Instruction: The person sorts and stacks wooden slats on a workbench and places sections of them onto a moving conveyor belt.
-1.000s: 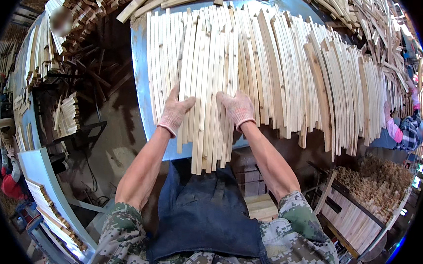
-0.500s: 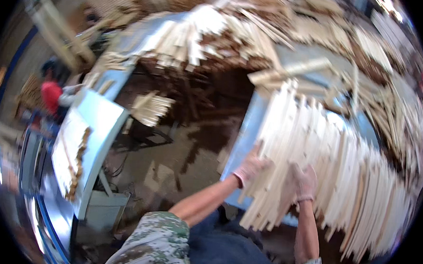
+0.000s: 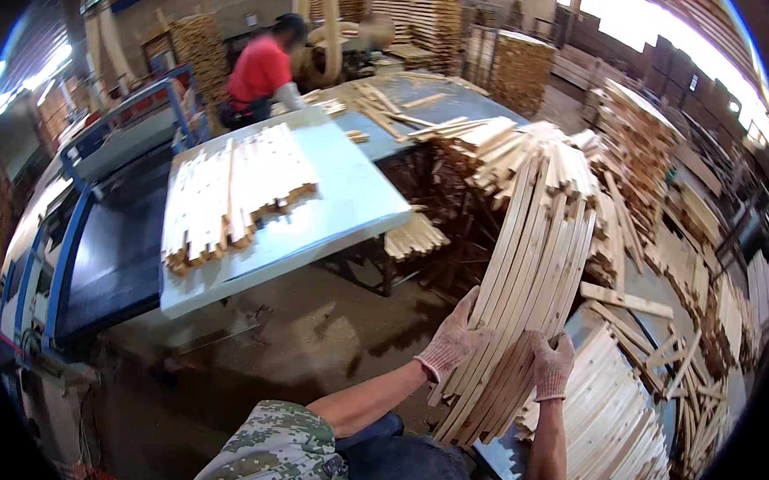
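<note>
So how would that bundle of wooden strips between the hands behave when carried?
The bundle of wooden strips is probably fairly stiff, being long wood pieces. Strips could slip lengthwise: near ends look uneven and no strap shows, only the left hand and right hand at its sides. It may feel front-heavy, since both hands hold its nearer part.

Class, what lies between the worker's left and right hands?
The head view shows a bundle of wooden strips between the left hand and right hand.
</note>
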The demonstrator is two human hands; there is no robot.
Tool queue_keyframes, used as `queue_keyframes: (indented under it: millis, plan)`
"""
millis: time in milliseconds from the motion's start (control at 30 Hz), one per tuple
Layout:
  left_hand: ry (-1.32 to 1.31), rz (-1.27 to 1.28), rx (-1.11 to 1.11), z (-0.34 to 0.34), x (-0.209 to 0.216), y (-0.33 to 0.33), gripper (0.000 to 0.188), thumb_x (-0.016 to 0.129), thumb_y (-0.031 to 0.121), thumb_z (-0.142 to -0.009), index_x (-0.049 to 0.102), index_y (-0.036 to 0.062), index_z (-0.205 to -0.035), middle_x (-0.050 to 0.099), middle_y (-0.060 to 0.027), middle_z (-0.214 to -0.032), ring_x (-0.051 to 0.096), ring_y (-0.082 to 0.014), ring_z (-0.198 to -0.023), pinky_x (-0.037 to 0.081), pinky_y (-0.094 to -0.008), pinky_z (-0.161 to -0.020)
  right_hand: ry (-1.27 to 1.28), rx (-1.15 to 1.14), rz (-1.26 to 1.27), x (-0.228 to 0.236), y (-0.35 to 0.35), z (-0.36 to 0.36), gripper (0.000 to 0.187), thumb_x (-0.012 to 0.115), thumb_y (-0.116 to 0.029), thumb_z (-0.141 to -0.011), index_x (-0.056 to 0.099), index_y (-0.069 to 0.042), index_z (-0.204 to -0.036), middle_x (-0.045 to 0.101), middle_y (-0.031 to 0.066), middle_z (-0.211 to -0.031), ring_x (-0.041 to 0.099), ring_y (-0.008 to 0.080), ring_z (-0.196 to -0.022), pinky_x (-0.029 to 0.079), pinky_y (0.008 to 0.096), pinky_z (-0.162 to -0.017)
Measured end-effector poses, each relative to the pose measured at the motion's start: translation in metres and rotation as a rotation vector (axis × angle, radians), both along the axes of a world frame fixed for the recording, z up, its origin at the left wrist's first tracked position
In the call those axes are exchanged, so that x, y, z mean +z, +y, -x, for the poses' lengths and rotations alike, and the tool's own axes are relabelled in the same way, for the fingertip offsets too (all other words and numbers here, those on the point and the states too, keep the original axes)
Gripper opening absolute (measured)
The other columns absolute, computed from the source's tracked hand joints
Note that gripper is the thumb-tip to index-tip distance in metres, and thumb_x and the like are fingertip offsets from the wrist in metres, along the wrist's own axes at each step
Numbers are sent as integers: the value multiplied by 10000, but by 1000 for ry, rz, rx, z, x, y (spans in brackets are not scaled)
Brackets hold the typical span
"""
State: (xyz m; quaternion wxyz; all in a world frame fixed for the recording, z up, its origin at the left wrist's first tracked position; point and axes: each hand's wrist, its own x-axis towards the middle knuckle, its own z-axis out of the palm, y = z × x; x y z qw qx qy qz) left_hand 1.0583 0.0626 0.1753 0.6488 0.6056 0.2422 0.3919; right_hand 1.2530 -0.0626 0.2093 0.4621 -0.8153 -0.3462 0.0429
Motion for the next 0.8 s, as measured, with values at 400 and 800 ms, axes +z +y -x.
queue_keyframes:
  millis: [400,800]
  plan:
    - [-135,69,488,235,32,117,953,758,60,-926,208,24,-1704,483,-145,-1593,581,-219,-1345,517,-348,-1110,5,539,-60,33,231,204,563,883,-462,-791,568,3,-740,545,115,-672,535,258,-630,476,421,-635]
    - [-27,7,943,394,75,188,901,737,71,-957,218,-19,-1688,495,-167,-1566,579,-214,-1332,516,-333,-1096,33,1004,-9,74,400,371,578,842,-518,-820,636,22,-828,630,175,-806,620,327,-759,514,448,-738]
